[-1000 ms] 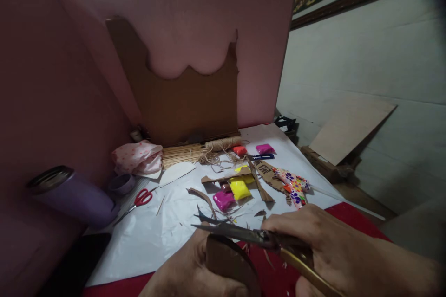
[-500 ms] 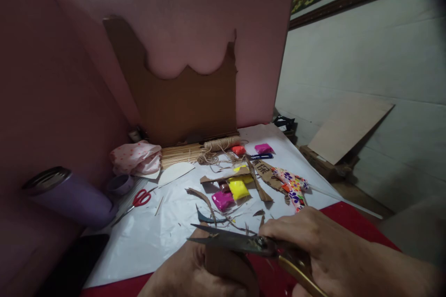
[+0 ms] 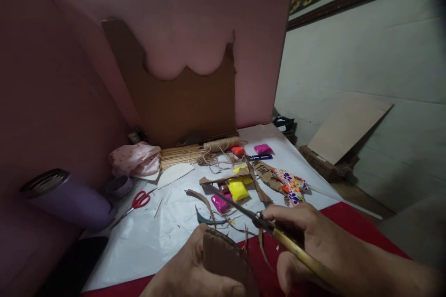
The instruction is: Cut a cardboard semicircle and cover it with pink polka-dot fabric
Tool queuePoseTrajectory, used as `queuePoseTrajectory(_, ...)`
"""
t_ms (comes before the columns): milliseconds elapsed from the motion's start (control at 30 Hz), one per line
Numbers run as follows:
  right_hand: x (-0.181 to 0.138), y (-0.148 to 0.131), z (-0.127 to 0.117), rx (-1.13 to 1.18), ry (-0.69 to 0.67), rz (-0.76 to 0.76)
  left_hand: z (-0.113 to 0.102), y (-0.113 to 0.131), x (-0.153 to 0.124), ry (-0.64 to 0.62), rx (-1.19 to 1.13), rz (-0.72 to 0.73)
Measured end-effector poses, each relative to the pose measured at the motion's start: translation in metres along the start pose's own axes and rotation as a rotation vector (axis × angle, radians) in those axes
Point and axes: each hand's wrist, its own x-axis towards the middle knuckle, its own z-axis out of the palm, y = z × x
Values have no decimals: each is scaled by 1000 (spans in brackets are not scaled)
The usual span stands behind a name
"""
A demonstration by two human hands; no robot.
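At the bottom of the head view, my left hand grips a brown piece of cardboard with a rounded, rough-cut upper edge. My right hand is wrapped round the gold-coloured handles of a pair of scissors. The dark blades point up and left, above the cardboard and apart from it. Just past my hands lie cardboard offcuts, along with a yellow packet and a magenta packet. A thin curled strip lies beneath the scissors.
Red-handled scissors, a tape roll and a purple tumbler are on the left. Farther back are thin sticks, a twine spool and a large cut cardboard sheet. A flower-patterned item lies right.
The scissors have lifted off the cardboard and swung, so their tips now point farther up. The cardboard's cut edge has come into view in my left hand.
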Motion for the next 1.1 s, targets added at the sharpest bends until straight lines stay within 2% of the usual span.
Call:
queuePoseTrajectory(200,10,-2,19,195,8,-88,-1,-7,9,104,-50,203)
queuePoseTrajectory(333,20,4,38,270,70,-191,3,-8,11,122,-53,245)
queuePoseTrajectory(467,23,3,38,282,92,-211,4,-2,5,190,57,293)
queuePoseTrajectory(633,17,0,30,144,110,-241,-5,10,-4,381,319,611)
queuePoseTrajectory(800,13,8,30,56,188,-295,-7,14,-7,361,411,663)
queuePoseTrajectory(1100,14,8,31,72,175,-309,-4,13,-8,372,506,759)
